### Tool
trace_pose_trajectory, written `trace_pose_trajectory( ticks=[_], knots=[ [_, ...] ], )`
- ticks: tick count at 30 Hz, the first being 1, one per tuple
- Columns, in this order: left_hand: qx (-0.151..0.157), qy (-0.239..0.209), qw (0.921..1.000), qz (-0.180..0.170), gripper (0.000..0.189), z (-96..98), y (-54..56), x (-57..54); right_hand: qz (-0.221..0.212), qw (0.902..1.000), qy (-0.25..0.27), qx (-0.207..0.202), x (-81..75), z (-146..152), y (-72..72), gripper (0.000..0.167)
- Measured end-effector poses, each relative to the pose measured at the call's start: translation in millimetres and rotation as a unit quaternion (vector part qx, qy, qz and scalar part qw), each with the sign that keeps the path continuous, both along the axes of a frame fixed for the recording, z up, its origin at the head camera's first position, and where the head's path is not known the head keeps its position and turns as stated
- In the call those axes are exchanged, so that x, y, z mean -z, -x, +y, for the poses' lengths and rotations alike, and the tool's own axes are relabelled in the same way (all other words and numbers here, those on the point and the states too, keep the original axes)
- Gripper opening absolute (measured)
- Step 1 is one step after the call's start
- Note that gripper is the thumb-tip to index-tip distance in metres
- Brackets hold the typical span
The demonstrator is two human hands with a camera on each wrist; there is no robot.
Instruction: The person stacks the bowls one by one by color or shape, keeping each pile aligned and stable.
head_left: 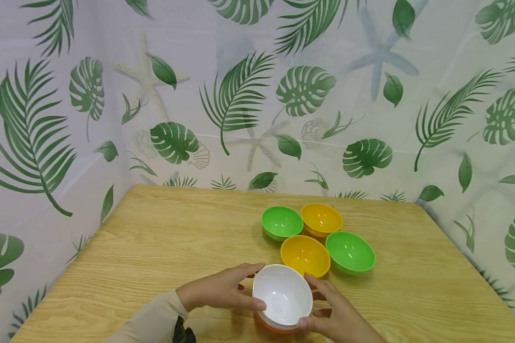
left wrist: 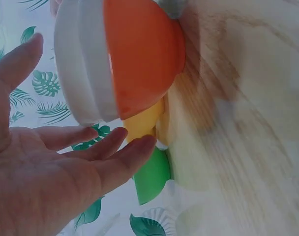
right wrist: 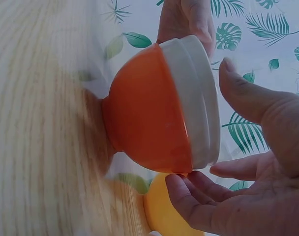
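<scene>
Stacked in the orange bowl (right wrist: 144, 113) on the table (head_left: 176, 228), the white bowl (head_left: 282, 294) looks light and slick, best held from both sides, where left hand (head_left: 225, 290) and right hand (head_left: 334, 309) spread loosely, grip unclear.

Left hand (left wrist: 48, 167) at eight o'clock, fingers extended; glossy white round bowl (left wrist: 73, 61) at eleven, nested in glossy orange round bowl (left wrist: 142, 59); smooth green round bowl (left wrist: 152, 177) at six.

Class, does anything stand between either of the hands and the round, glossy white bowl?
Nothing visible does: the left hand and right hand flank the white bowl; the nearest round yellow bowl stands beyond it, not between.
</scene>
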State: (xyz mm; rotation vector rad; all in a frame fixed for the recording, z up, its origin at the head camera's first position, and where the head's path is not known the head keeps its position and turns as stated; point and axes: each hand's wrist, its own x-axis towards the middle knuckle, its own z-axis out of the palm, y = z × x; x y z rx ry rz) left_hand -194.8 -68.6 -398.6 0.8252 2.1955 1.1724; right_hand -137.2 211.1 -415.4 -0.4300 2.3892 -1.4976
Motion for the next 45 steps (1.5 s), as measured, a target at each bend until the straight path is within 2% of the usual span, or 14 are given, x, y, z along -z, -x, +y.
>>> trace_pose_trajectory(
  ticks=[3, 6, 9, 12, 17, 21, 24, 28, 32, 35, 40, 42, 45],
  knots=[
    [-0.002, 0.005, 0.9999, 0.012, 0.079, 0.0, 1.1, -3.4, -0.004, 0.9997, -0.007, 0.023, -2.4, 0, -1.6, 0.076],
    [-0.001, -0.011, 0.9995, 0.028, 0.075, 1.5, 2.7, -8.9, 0.006, 0.9957, -0.007, 0.092, -4.8, -2, -1.4, 0.058],
    [-0.003, -0.039, 0.9982, 0.045, 0.061, 5.1, 5.1, -17.4, 0.023, 0.9842, 0.024, 0.174, -7.8, -2, 0.7, 0.041],
    [0.003, -0.081, 0.9954, 0.051, 0.043, 10.3, 7.8, -27.4, 0.021, 0.9717, 0.075, 0.223, -11.3, 0, 4.0, 0.036],
    [0.023, -0.12, 0.9909, 0.056, 0.033, 20.2, 10.4, -43.3, -0.023, 0.9559, 0.132, 0.261, -12.9, 8, 9.9, 0.037],
    [0.012, -0.121, 0.9905, 0.065, 0.033, 29.4, 11.7, -52.9, -0.054, 0.9425, 0.176, 0.279, -9.1, 15, 14.1, 0.035],
    [-0.001, -0.138, 0.9886, 0.059, 0.034, 36.8, 13.4, -57.8, -0.076, 0.9323, 0.209, 0.285, -6.5, 20, 16.1, 0.031],
    [-0.026, -0.184, 0.9822, 0.025, 0.037, 46.9, 15.9, -62.3, -0.116, 0.9161, 0.251, 0.29, -4.1, 24, 18.2, 0.029],
    [-0.073, -0.213, 0.9736, -0.035, 0.037, 55.7, 17.2, -66.6, -0.158, 0.8975, 0.293, 0.289, -1.5, 24, 20.7, 0.035],
    [-0.101, -0.224, 0.9671, -0.066, 0.037, 61.0, 18.4, -69.3, -0.185, 0.8841, 0.318, 0.288, 0.7, 23, 22.2, 0.037],
    [-0.13, -0.235, 0.9579, -0.102, 0.039, 68.3, 24.8, -69.4, -0.199, 0.8722, 0.342, 0.288, 5.4, 19, 26.3, 0.029],
    [-0.145, -0.236, 0.9533, -0.12, 0.041, 71.5, 28.9, -67.8, -0.203, 0.8693, 0.346, 0.289, 8.8, 17, 29.2, 0.032],
    [-0.164, -0.242, 0.9449, -0.146, 0.044, 76.1, 34.8, -64.8, -0.209, 0.8679, 0.354, 0.28, 13.5, 14, 34.0, 0.046]
  ],
)
